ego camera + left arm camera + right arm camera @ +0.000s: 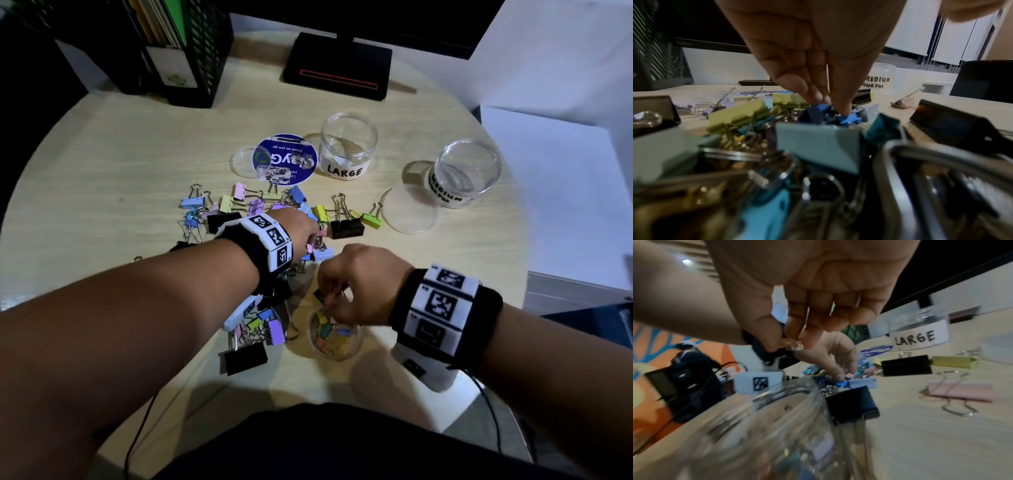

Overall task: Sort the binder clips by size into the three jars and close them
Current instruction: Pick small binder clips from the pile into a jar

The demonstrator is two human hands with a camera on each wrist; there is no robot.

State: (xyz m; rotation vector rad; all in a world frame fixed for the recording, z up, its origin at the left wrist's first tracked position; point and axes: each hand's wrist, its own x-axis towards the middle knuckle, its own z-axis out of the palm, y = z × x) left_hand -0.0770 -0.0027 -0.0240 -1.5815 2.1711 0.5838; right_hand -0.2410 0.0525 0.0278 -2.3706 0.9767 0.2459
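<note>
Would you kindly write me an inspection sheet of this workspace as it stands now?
Surface: round wooden table, clips scattered mid-table.
Job's things: LARGE jar and MEDIUM jar open, no clips seen inside; near jar open, holding small coloured clips; a clear lid lies flat by the MEDIUM jar.
Clutter: blue round sticker.
Hands: left hand pinches a small blue clip in the pile; right hand pinches a small clip over the near jar.
Cables: a dark cable hangs from the right wrist.
Surroundings: mesh file holder, monitor stand.
</note>
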